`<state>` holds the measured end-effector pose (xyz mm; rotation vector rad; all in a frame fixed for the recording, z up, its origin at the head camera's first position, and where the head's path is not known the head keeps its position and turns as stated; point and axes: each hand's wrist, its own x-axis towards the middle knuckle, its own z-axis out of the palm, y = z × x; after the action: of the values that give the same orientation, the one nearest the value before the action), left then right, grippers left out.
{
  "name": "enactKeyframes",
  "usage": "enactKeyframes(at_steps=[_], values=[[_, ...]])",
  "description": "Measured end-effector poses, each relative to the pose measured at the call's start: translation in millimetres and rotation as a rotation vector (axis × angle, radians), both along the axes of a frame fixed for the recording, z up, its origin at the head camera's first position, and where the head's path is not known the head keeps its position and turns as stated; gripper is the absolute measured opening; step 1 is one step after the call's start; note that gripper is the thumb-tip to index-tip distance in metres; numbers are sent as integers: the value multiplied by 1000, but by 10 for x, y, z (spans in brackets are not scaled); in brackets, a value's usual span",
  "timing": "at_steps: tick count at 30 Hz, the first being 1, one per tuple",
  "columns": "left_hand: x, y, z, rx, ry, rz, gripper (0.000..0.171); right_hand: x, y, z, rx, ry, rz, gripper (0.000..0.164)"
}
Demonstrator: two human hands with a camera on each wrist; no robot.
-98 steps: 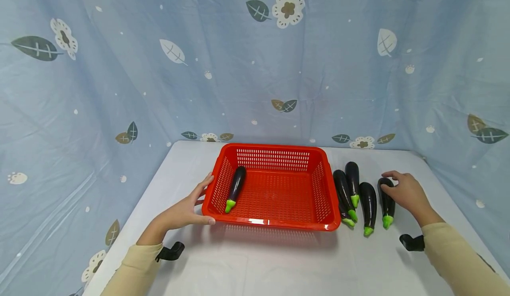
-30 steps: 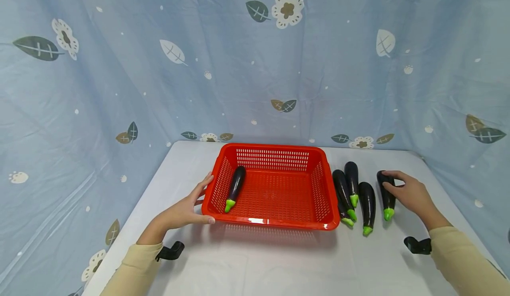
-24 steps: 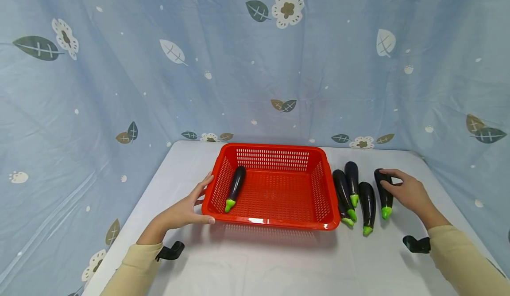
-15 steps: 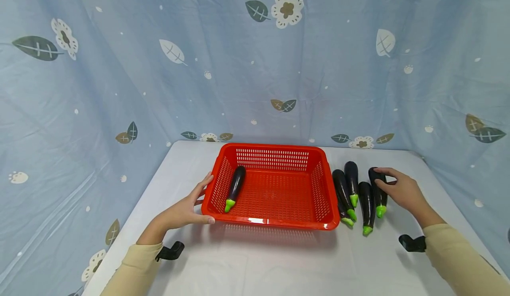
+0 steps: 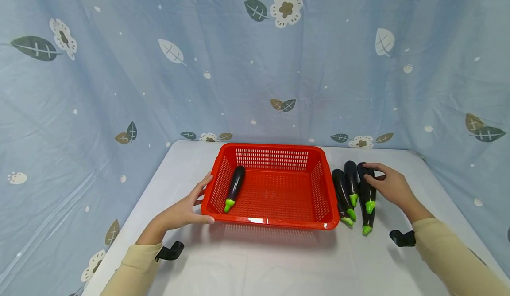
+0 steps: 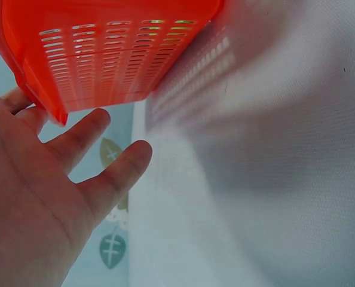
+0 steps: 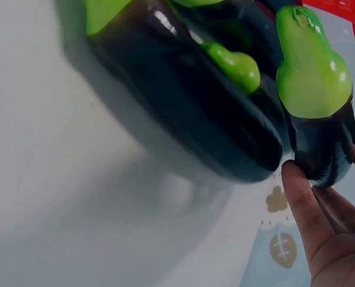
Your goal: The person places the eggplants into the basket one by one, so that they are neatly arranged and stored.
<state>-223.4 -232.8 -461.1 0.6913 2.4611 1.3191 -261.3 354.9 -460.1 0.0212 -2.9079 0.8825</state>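
We list: one glossy, dark-purple, green-stemmed eggplant point(image 5: 369, 192), pinched between right hand point(image 5: 392, 188) thumb and fingers, since shifted left above a matching eggplant point(image 5: 368, 219), thus nearer the red perforated plastic basket point(image 5: 279, 223); left hand point(image 5: 180, 212), fingers spread, touching its rim.

– "Head view?"
– "Worn high, facing forward and down; farthest off, red basket point(image 5: 275, 194) toward six o'clock."
– "Wrist views?"
– "Both close. Left faces basket from outside, toward eleven o'clock; right faces eggplants point(image 7: 192, 95) toward one."
– "Overlap?"
– "Head and left share basket; head and right, eggplants."
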Motion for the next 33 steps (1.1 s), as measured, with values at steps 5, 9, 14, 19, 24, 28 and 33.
enactKeyframes(at_steps=[5, 9, 14, 19, 24, 28, 33], values=[[1, -1, 3, 2, 0, -2, 113, -35, -78, 22, -7, 1, 12, 49], [1, -3, 7, 5, 1, -5, 113, -55, -138, 47, -18, 3, 23, 49], [-6, -12, -4, 7, 14, -12, 113, -65, -199, 79, -34, 26, 53, 47], [-9, -11, 0, -1, 20, -12, 113, -79, -253, 124, -42, 18, 57, 48], [-2, -2, 18, 7, 7, -12, 113, -99, -310, 172, -43, 3, 55, 48], [5, 0, 23, 12, -2, -10, 113, -117, -358, 195, -42, -5, 58, 49], [11, 1, 31, 17, -4, -12, 113, -136, -406, 227, -37, -1, 54, 49]])
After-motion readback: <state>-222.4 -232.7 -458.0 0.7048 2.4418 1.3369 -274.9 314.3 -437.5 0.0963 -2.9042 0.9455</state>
